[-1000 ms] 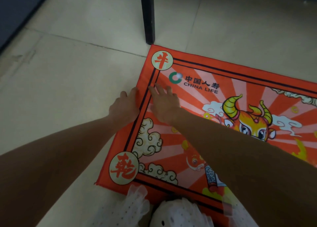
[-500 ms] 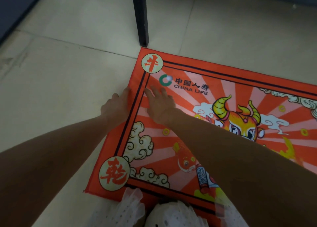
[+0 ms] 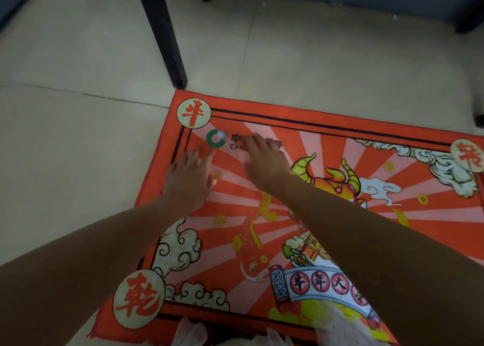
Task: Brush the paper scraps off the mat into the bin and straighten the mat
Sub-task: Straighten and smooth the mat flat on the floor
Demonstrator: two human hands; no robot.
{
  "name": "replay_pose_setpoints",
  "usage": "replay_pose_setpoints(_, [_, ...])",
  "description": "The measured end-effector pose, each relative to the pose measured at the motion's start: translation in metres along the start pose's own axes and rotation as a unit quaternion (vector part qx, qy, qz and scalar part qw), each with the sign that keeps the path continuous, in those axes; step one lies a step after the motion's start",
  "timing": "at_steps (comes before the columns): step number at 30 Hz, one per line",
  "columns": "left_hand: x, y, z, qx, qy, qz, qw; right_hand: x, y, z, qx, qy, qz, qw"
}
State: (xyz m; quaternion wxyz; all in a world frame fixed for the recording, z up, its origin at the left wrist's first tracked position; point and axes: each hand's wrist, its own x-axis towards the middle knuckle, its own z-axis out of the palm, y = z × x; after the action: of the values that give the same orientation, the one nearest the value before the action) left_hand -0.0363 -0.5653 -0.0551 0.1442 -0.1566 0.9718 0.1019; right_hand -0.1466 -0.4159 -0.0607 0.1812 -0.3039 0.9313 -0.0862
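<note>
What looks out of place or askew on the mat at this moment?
The mat lies slightly askew to the floor tile lines, its far left corner almost at the black leg. A small pale scrap sits on the green logo. Both hands rest flat nearby.

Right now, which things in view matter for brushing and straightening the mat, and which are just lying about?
For the job:
mat, red, printed, flat on the floor
left hand, resting on the mat
right hand, resting on the mat
No paper scraps or bin in view.

Just there:
black furniture leg, by the mat's far corner
tiled floor
</note>
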Motion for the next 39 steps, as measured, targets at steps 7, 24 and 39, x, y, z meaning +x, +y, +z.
replay_pose_setpoints(7, [0.038, 0.062, -0.002, 0.021, -0.009, 0.092, 0.995, -0.007, 0.104, -0.022, 0.009, 0.051, 0.124, 0.991])
replay_pose_setpoints(24, [0.155, 0.169, -0.017, -0.028, -0.04, 0.159, 0.986, 0.025, 0.212, -0.061, 0.082, 0.151, 0.242, 0.955])
replay_pose_setpoints(39, [0.181, 0.196, 0.006, -0.224, 0.055, 0.24, 0.943, 0.044, 0.22, -0.082, 0.063, 0.082, 0.297, 0.949])
